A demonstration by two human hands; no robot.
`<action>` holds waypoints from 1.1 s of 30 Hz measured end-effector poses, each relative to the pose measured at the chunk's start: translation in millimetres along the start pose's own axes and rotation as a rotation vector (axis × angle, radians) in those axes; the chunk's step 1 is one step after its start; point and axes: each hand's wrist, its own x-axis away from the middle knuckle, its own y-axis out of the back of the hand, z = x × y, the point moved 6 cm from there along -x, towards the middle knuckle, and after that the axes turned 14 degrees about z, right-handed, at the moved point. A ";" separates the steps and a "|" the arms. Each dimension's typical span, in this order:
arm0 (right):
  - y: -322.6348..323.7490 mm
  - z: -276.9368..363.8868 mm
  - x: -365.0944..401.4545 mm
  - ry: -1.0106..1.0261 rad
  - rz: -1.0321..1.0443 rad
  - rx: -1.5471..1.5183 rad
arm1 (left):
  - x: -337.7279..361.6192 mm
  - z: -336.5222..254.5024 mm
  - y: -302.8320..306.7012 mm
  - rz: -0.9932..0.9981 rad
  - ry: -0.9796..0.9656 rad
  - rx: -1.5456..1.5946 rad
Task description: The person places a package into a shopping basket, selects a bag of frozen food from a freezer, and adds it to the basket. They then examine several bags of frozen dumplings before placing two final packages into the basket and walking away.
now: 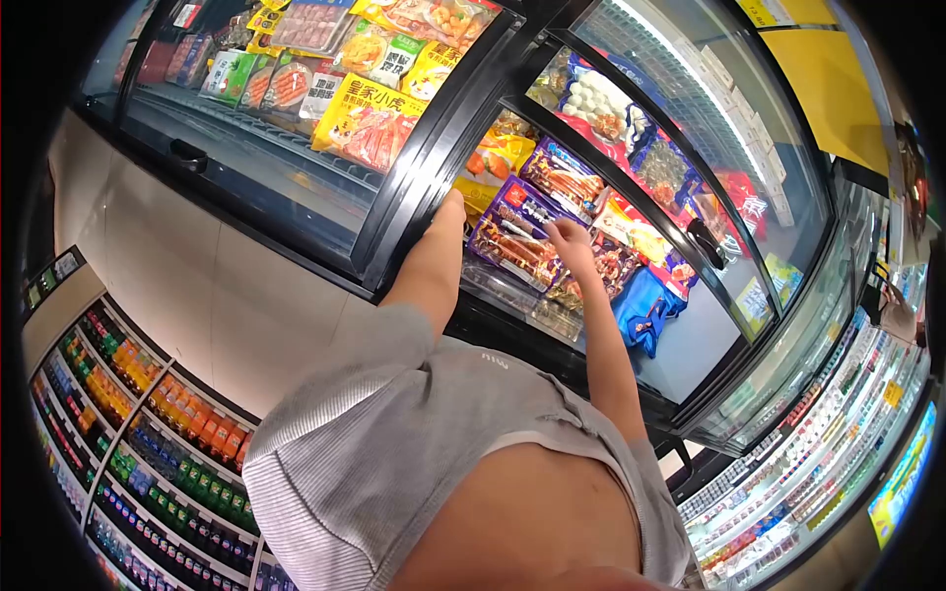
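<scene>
I am leaning over an open chest freezer (434, 148) full of frozen-food packs. My right hand (568, 236) reaches inside, its fingers curled on the top edge of a purple pack (512, 234) printed with sausages. My left hand (451, 209) is up against the black bar between two sliding glass lids, and the bar hides its fingers. More packs lie around the purple one: an orange-yellow pack (493, 158) just behind it and another purple pack (564, 175) beyond.
A blue bag (645, 307) lies in the freezer right of my right arm. Yellow packs (370, 123) sit under the closed glass lid (246, 172). Drink shelves (148, 424) stand at lower left, more shelves (818, 463) at right. A person's hand (897, 317) shows far right.
</scene>
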 end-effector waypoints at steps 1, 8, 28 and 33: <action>-15.5 0.5 -26.7 -0.036 0.056 -0.040 | 1.3 3.7 0.4 -0.010 0.010 0.065; -159.0 -6.0 -122.2 -0.533 0.445 -0.859 | 112.0 -25.3 -7.4 0.106 -0.020 0.146; -200.3 -8.4 -166.7 -0.413 -0.074 -2.112 | 37.5 -59.2 -35.7 0.300 -0.469 -0.057; -151.4 28.8 -140.2 -0.143 0.092 -1.985 | 138.9 -86.6 -38.5 0.270 -0.766 -0.256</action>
